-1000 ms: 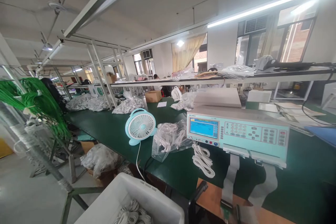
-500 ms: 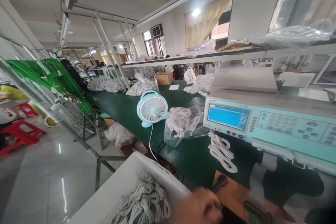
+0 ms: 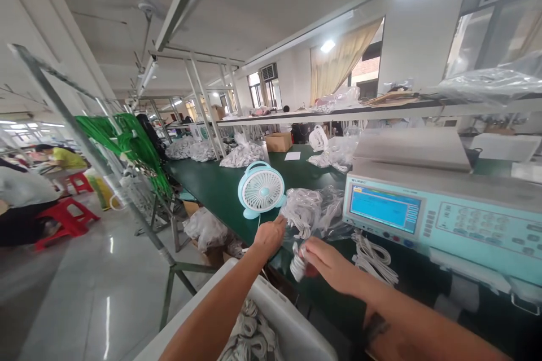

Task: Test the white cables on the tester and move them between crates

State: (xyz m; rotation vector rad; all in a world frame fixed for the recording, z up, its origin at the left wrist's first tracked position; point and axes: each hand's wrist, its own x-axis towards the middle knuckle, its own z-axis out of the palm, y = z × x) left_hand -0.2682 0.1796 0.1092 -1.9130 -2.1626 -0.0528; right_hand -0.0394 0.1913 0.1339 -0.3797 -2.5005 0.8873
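My left hand [image 3: 271,238] is closed in a pinch at the left edge of a clear plastic bag [image 3: 308,211] holding coiled white cables. Just to its right, my right hand [image 3: 324,259] grips a small coiled bundle of white cable [image 3: 297,264] over the table's front edge. Behind my left hand stands a light blue desk fan [image 3: 261,189], upright, its cord running down past the hand. Below my forearms a white bin [image 3: 296,316] contains several bundled grey-white cables [image 3: 249,330].
A light blue test instrument [image 3: 449,220] with a lit screen stands at right, with loose white cables [image 3: 375,256] in front. Filled bags [image 3: 242,153] and a cardboard box [image 3: 278,141] sit farther back. A metal rack [image 3: 139,208] with green cables stands left; a seated person is beyond.
Both hands are now up at the plastic bag; earlier one blurred hand showed low by the bin. A cable bundle is now in my right hand. The view has shifted.
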